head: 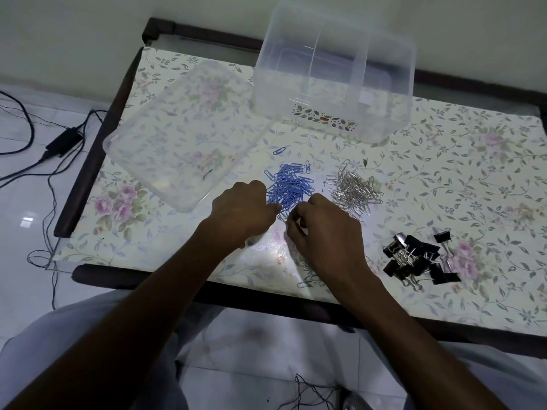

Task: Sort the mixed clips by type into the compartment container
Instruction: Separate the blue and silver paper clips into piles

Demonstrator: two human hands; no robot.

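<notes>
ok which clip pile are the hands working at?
The blue paper clip pile. Both hands, left and right, meet at its near edge; the silver pile and black binder clips lie apart.

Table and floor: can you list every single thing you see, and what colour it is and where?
Blue paper clips: one pile, blue, table middle.
Silver paper clips: one pile, silver, right of the blue.
Binder clips: one pile, black, near right.
Loose clips: a few, silver, front edge.
Lid: one, clear, left.
Container: one, clear, far side.
Table: one, floral cover.
Power adapter: one, black, with cables, floor left.
Left hand: curled at the blue pile's near edge.
Right hand: curled beside it.
</notes>
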